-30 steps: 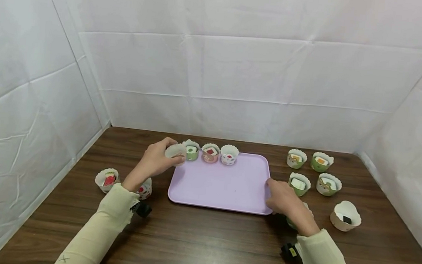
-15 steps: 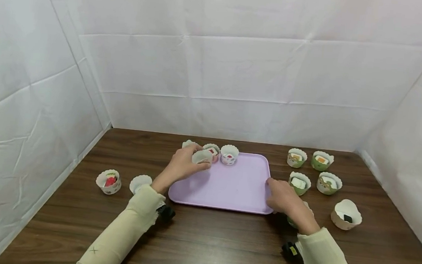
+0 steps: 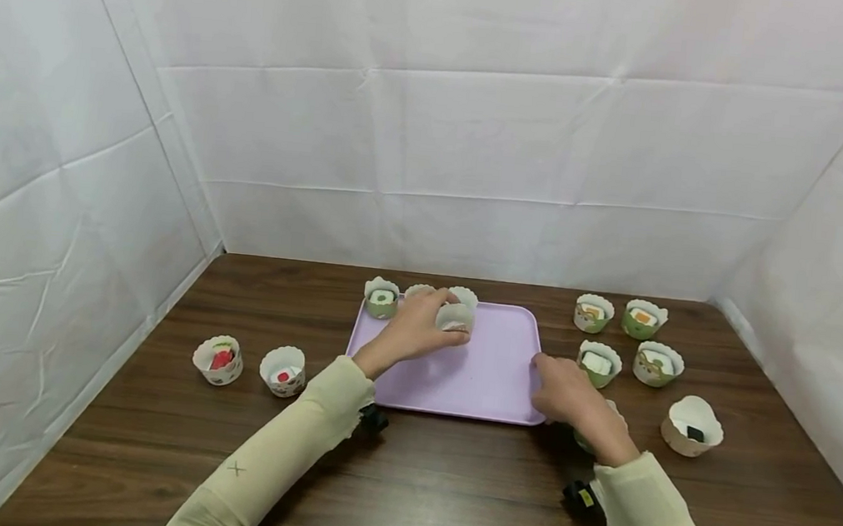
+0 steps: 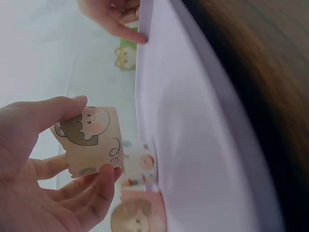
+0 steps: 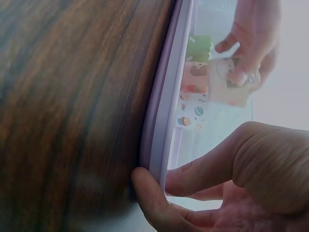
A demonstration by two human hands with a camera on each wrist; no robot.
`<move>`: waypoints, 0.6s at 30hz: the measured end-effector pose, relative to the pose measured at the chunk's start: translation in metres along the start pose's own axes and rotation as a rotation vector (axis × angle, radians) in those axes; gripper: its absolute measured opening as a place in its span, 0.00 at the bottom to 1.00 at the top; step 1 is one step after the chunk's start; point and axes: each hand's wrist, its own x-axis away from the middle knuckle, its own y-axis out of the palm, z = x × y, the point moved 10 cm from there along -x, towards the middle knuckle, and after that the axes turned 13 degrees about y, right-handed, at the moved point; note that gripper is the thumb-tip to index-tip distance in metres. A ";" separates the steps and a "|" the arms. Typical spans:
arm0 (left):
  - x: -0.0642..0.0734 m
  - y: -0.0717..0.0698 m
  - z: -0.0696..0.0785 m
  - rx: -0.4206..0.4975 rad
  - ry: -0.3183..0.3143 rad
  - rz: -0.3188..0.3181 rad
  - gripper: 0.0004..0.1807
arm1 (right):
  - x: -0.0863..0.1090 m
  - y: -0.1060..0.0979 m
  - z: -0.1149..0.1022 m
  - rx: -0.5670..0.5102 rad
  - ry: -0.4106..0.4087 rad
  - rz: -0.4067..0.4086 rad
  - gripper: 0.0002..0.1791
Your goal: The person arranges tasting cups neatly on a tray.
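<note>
A beige paper cupcake cup (image 4: 91, 140) with a cartoon face is pinched between the thumb and fingers of my left hand (image 3: 410, 329), held above the back of the lilac tray (image 3: 490, 378). Behind it, along the tray's far edge, stand a green cup (image 3: 381, 303), a pink cup (image 4: 139, 212) and a white patterned cup (image 4: 140, 164). My left hand partly covers the last two in the head view. My right hand (image 3: 571, 393) grips the tray's right edge, its thumb inside the rim and a finger against the outer side.
On the table's left are two white cups, one with a red piece (image 3: 218, 360) and another beside it (image 3: 283, 370). Several cups stand right of the tray, including a beige one (image 3: 691, 426) and a green one (image 3: 598, 365). White cloth (image 3: 476, 151) walls the back and sides.
My left hand has carried the beige cup rightward over the tray, past the green and pink cups. The white cup at the left has come into full view. My right hand stays on the tray's edge.
</note>
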 end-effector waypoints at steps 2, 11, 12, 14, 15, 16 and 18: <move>-0.006 0.003 0.006 -0.012 0.010 -0.007 0.33 | 0.000 0.000 0.000 0.000 0.001 -0.002 0.27; -0.035 0.017 0.027 -0.052 0.072 -0.012 0.29 | -0.002 -0.002 0.000 0.013 -0.005 0.019 0.27; -0.039 0.019 0.027 -0.068 0.076 -0.017 0.29 | -0.001 -0.002 0.000 0.010 -0.006 0.019 0.27; -0.045 0.021 0.027 -0.085 0.081 -0.023 0.30 | -0.001 -0.002 0.000 0.003 -0.008 0.019 0.27; -0.048 0.022 0.027 -0.085 0.084 -0.024 0.30 | -0.001 -0.001 0.000 0.000 -0.008 0.019 0.27; -0.051 0.022 0.026 -0.088 0.088 -0.028 0.30 | -0.001 -0.001 -0.001 -0.002 -0.012 0.020 0.27; -0.058 0.024 0.025 -0.090 0.096 -0.040 0.30 | -0.001 -0.001 -0.001 -0.004 -0.015 0.020 0.27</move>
